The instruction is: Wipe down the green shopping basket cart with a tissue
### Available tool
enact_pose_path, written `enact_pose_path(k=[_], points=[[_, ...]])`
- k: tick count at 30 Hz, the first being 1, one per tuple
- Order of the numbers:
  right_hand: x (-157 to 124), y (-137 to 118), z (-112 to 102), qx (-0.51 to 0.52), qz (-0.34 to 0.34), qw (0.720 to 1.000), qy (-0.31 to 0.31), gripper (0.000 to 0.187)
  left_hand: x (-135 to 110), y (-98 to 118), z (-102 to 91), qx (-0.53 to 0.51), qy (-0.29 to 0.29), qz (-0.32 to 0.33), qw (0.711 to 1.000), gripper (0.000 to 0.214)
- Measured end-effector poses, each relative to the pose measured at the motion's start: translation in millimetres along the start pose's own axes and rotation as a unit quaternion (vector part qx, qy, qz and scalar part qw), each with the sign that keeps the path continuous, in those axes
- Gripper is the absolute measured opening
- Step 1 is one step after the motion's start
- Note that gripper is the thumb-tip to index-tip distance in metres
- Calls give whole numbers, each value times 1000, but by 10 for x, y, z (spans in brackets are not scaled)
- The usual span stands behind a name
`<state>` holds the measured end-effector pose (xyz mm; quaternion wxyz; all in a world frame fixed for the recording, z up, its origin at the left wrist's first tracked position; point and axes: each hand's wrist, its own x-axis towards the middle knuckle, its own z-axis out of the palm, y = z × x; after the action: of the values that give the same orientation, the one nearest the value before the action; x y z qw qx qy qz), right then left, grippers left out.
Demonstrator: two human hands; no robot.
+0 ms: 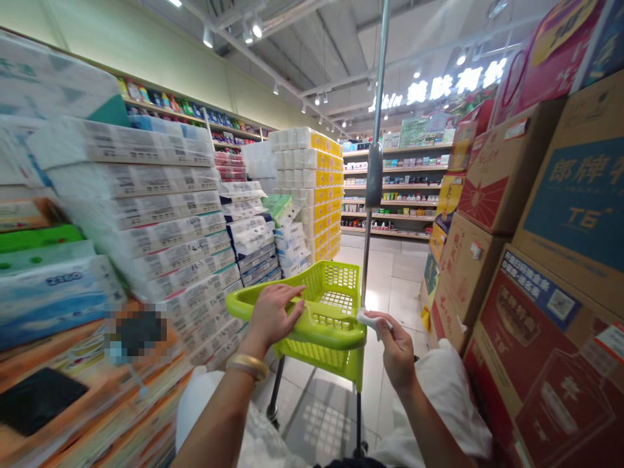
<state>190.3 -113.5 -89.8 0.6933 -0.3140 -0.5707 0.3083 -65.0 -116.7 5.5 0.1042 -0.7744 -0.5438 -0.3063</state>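
In front of me stands a lime-green plastic shopping cart (336, 335) with a slotted basket and dark legs on wheels. My left hand (275, 315) is on the cart's near rim, fingers over the edge and thumb to the right, with a gold-coloured bangle at the wrist. Pinched in my right hand (396, 348) is a white cloth or tissue (373, 318), which touches the rim's right corner beside the base of an upright metal pole (366, 260). A grey sleeve (375, 175) sits partway up that pole. The basket shows no goods inside.
Stacked tissue packs (166, 195) line the left side, with a black flat object (41, 400) on nearer packs. Cardboard boxes (511, 292) rise close on the right. Ahead, a tiled aisle (397, 273) leads to stocked shelves (397, 188); a toilet-roll stack (312, 182) stands left of it.
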Motion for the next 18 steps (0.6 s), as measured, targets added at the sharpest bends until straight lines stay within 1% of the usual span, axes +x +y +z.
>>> enact_pose_path(k=[2,4,6,7,10,12,14,16,18], points=[[-58,-26,43,-5,-31,999,-22,28,-19,49,-2,17,35,-28,999,37],[-114,-59,94,-5,-69,996,-51,27,-32,172,1,4,70,-52,996,37],[-149,-68,135,4,-80,995,-57,27,-25,364,8,-45,83,-43,995,35],[-159,-61,150,10,-73,996,-48,27,-12,476,12,-75,80,-34,993,34],[-193,-26,179,19,-38,999,0,26,48,796,43,-149,39,-5,988,34],[-236,-20,197,10,-37,999,8,26,88,936,87,-158,8,-4,987,33],[-284,-24,215,-2,-65,998,-11,25,110,994,148,-160,-23,-21,987,35],[-314,-13,228,-11,-95,995,-27,24,107,988,213,-149,-62,-51,986,37],[-320,25,237,-16,-101,995,-18,24,86,954,262,-118,-107,-83,984,39]])
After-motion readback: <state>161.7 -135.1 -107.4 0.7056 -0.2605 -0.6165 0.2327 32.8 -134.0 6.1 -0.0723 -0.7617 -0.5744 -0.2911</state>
